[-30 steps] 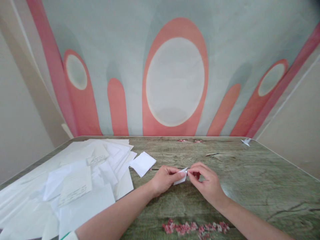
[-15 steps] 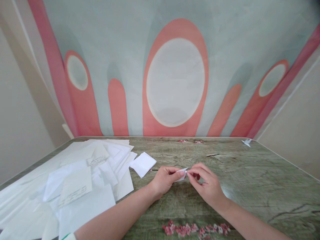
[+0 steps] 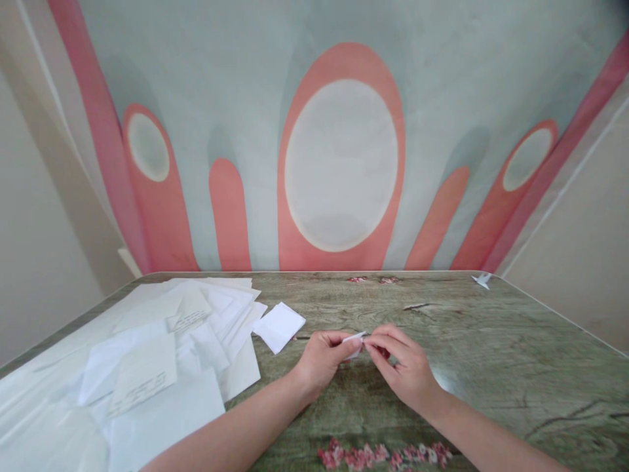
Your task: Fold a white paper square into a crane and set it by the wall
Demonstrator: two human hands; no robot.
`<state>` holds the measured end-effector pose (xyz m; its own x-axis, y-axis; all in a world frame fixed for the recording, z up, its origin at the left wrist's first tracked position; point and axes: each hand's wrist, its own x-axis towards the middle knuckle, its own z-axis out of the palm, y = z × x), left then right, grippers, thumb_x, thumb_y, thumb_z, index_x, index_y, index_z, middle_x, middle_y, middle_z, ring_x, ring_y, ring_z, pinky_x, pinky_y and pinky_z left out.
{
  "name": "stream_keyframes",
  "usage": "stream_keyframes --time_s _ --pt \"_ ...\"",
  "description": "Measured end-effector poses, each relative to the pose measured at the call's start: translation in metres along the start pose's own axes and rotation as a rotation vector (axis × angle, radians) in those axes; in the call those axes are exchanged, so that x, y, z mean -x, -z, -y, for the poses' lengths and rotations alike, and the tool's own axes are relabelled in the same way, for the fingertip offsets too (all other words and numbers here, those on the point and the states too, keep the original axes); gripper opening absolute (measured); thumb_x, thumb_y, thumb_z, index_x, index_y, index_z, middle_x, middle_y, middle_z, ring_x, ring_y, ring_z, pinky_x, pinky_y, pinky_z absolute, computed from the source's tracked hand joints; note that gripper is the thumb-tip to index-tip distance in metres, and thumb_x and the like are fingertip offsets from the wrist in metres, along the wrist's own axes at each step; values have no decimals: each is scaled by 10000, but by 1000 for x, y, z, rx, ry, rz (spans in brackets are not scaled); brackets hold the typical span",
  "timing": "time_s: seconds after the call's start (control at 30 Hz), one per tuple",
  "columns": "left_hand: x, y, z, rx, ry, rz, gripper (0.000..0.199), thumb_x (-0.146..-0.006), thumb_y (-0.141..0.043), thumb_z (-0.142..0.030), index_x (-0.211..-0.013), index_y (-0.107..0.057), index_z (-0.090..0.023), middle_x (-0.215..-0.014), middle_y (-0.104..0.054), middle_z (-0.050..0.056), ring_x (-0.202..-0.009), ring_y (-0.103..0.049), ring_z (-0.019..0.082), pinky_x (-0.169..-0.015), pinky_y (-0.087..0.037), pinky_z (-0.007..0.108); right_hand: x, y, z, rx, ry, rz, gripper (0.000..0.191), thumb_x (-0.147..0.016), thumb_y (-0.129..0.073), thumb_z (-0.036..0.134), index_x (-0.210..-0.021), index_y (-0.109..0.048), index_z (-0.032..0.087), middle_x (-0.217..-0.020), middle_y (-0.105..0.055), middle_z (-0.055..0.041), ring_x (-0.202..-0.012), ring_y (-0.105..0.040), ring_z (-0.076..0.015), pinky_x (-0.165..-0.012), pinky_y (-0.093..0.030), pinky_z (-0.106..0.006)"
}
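A small folded white paper [image 3: 354, 342] is held above the wood-patterned table [image 3: 491, 367], a little right of the middle. My left hand [image 3: 322, 359] pinches it between thumb and fingers from the left. At its right end, the thumb and index finger of my right hand [image 3: 405, 367] close on the paper's tip. The fingers partly cover the paper, so its full shape is hidden. Left of my left hand lies a small stack of square white sheets [image 3: 280, 327].
A large heap of white papers [image 3: 167, 406] covers the table's left side, some with printed lines. One small folded white paper piece [image 3: 482, 280] sits near the far right corner. Behind the table hangs a grey-green backdrop [image 3: 265, 78] with pink shapes.
The whole view has shifted slightly. The fingers of my right hand have closed in a little at the paper's tip; my left hand keeps its hold.
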<state>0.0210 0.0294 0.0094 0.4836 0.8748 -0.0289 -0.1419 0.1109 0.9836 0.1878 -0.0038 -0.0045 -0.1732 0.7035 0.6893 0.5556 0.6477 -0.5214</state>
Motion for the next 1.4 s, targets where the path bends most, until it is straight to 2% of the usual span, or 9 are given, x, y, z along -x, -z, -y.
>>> stream_keyframes --time_s 0.13,0.37,0.53,1.1,1.4 --pt "0 0 3 5 3 -18 294 -698 -683 -393 -755 -715 -106 -653 -603 15 -609 -422 101 -609 -308 223 1 0 -2 49 53 1 172 -822 -521 110 -920 -626 205 -834 -578 -51 -739 -563 -152 -649 -463 -269" --pt "1 -1 3 -6 16 -35 293 -693 -688 -388 -780 -716 -110 -652 -596 15 -613 -423 102 -603 -317 222 3 1 -4 155 113 -1 176 -805 -538 97 -897 -630 214 -818 -590 -43 -721 -569 -144 -646 -466 -266" --pt "2 -2 1 -19 2 -52 306 -666 -702 -406 -730 -715 -108 -593 -565 3 -573 -395 98 -575 -297 228 1 0 -1 156 107 -24 147 -796 -535 111 -851 -630 209 -791 -592 -37 -698 -577 -141 -610 -468 -255" --pt "2 -1 3 17 -29 -31 291 -714 -675 -385 -756 -699 -98 -632 -583 12 -594 -408 97 -602 -303 230 2 -5 0 107 45 -40 126 -791 -528 111 -834 -601 204 -773 -574 -30 -642 -555 -128 -582 -463 -250" --pt "2 -2 1 22 -21 -41 296 -680 -695 -398 -718 -693 -105 -624 -579 5 -598 -422 102 -617 -311 231 3 -5 4 99 38 -27 135 -782 -533 100 -828 -597 210 -770 -579 -25 -620 -547 -123 -570 -452 -249"
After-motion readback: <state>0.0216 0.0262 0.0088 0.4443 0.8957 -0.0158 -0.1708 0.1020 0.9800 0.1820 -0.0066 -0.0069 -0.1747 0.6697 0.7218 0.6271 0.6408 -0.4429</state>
